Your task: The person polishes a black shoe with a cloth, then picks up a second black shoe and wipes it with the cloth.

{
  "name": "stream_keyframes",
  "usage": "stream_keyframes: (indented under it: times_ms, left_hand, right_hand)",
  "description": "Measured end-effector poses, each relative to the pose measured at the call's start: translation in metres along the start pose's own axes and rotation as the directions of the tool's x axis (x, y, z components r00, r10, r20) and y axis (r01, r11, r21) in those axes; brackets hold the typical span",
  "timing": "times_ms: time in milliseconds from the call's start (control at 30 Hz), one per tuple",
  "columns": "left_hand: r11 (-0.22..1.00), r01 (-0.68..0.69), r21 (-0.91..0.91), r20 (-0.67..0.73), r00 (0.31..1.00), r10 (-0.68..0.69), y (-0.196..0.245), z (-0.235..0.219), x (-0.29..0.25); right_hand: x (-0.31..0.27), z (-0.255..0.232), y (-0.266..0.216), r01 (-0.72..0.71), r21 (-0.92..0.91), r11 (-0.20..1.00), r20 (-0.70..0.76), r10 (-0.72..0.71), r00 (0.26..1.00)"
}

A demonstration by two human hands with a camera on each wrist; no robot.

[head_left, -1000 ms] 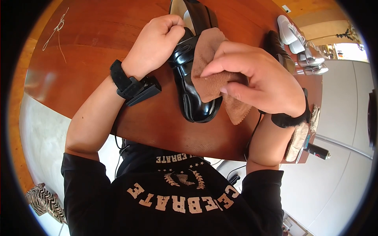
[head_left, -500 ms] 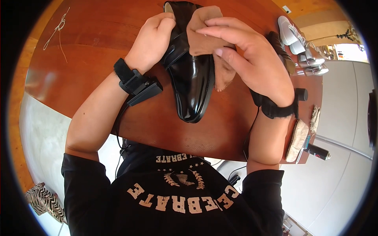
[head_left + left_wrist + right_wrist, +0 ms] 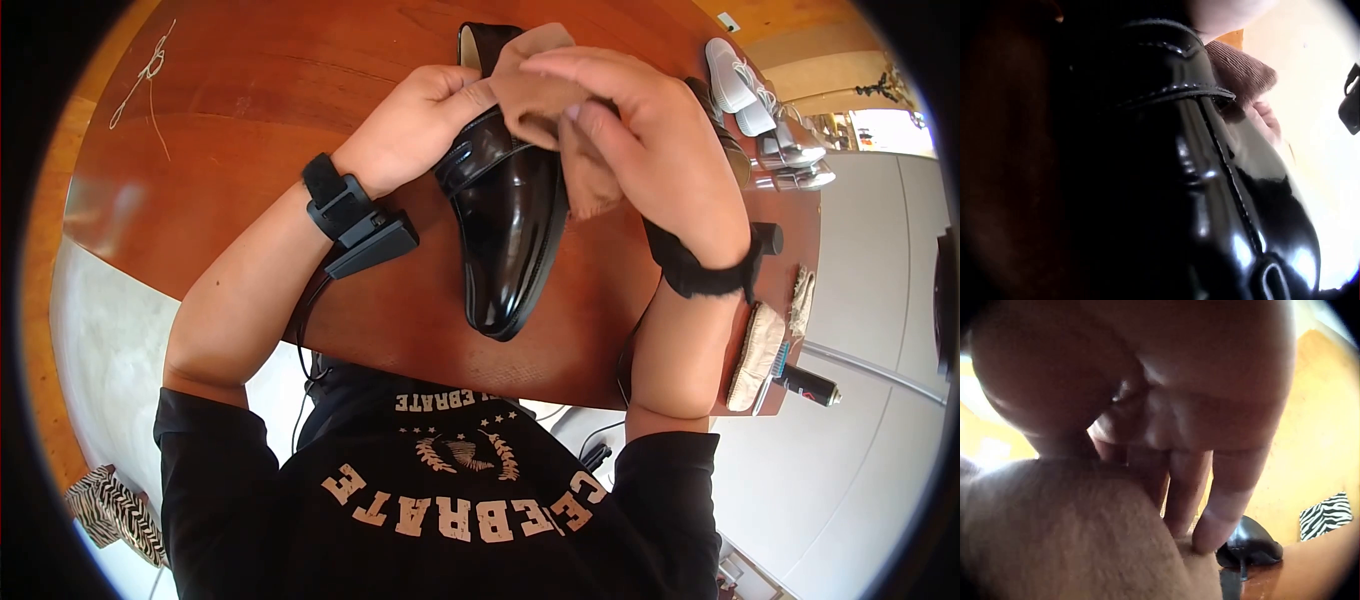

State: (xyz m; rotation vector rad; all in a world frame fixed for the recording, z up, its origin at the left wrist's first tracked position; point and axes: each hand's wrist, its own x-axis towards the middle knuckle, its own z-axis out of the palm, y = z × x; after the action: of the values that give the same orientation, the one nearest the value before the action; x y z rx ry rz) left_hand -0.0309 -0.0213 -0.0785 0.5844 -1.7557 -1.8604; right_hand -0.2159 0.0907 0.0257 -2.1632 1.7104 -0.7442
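Observation:
A glossy black shoe (image 3: 505,220) is held above the wooden table, toe toward the person's body. The left hand (image 3: 415,125) grips it near the opening, thumb over the strap area. The right hand (image 3: 665,150) pinches a brown ribbed cloth (image 3: 540,95) between thumb and fingers, against the shoe's upper right side. In the left wrist view the shoe (image 3: 1210,187) fills the middle, with the cloth (image 3: 1244,72) behind its strap. The right wrist view shows the right hand's palm and fingers (image 3: 1213,512) over the cloth (image 3: 1104,537).
White sneakers (image 3: 740,90), a dark shoe (image 3: 735,155) and shiny silver shoes (image 3: 800,165) stand at the table's right. A pale brush or pad (image 3: 757,355) and a black can (image 3: 808,385) lie at the right edge. A string (image 3: 150,70) lies far left.
The shoe has turned and shifted in the left hand, its toe now lower. The right hand moved the cloth from the shoe's front part up toward its opening.

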Motion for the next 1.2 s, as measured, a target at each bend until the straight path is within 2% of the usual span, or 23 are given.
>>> stream_keyframes:
  times_ms: [67,100,200,233,333,433,533,633,733,767,833,900,1000,1133,1200]
  left_hand:
    - [0.997,-0.007,0.074,0.019,1.0,0.005,-0.008,-0.004,0.004]
    - [0.996,-0.02,0.088,0.022,1.0,0.018,-0.012,-0.005,0.004]
    - [0.994,-0.045,0.102,0.007,0.999,0.045,-0.011,-0.003,0.003]
    - [0.993,-0.051,0.102,0.0,0.999,0.051,-0.01,-0.002,0.003]
    - [0.988,-0.078,0.136,-0.008,0.997,0.08,-0.008,-0.002,0.002]
    - [0.992,-0.025,0.127,-0.008,1.0,0.026,-0.008,-0.003,0.002]
    - [0.993,-0.031,0.111,-0.004,1.0,0.031,-0.007,-0.003,0.002]
    - [0.986,-0.063,0.155,0.015,0.998,0.062,-0.007,-0.004,0.002]
    - [0.996,-0.048,0.081,0.022,0.999,0.047,-0.001,-0.001,-0.001]
    - [0.993,-0.046,0.111,0.026,0.999,0.044,-0.002,-0.002,0.0]
    - [0.984,-0.046,0.174,0.036,0.999,0.04,-0.006,-0.006,0.004]
    - [0.988,-0.049,0.145,0.034,0.998,0.045,-0.008,-0.005,0.005]
    - [0.994,-0.025,0.107,-0.009,1.0,0.026,-0.005,0.0,0.003]
    - [0.997,-0.034,0.069,-0.043,0.998,0.037,-0.004,0.005,0.001]
    - [0.994,-0.034,0.103,0.003,0.999,0.033,-0.003,0.001,0.002]
  right_hand:
    - [0.002,0.008,0.005,-0.024,-0.004,1.0,-0.132,0.023,0.991]
    - [-0.001,0.007,0.002,-0.016,-0.057,0.998,-0.121,0.009,0.993]
    - [-0.009,-0.007,-0.015,0.077,-0.13,0.989,0.054,-0.071,0.996]
    - [-0.011,-0.009,-0.02,0.031,-0.101,0.994,0.084,-0.023,0.996]
    - [-0.012,-0.006,-0.023,0.036,-0.108,0.994,0.093,-0.026,0.995]
    - [-0.008,0.0,-0.019,0.02,-0.056,0.998,0.057,-0.017,0.998]
    - [-0.004,0.008,-0.012,0.065,-0.057,0.996,0.022,-0.064,0.998]
    - [-0.007,0.002,-0.022,0.164,-0.136,0.977,0.039,-0.16,0.986]
    - [-0.012,-0.009,-0.035,0.26,-0.018,0.965,0.15,-0.255,0.955]
    - [-0.013,-0.007,-0.037,0.276,0.029,0.961,0.145,-0.277,0.95]
    - [-0.016,-0.004,-0.038,0.241,0.037,0.97,0.186,-0.244,0.952]
    - [-0.014,-0.004,-0.038,0.221,0.054,0.974,0.198,-0.227,0.954]
    - [-0.006,0.004,-0.024,0.165,0.102,0.981,0.099,-0.176,0.98]
    - [-0.003,0.012,-0.01,0.158,0.037,0.987,0.0,-0.158,0.987]
    - [-0.008,0.003,-0.019,0.197,0.019,0.98,0.089,-0.198,0.976]
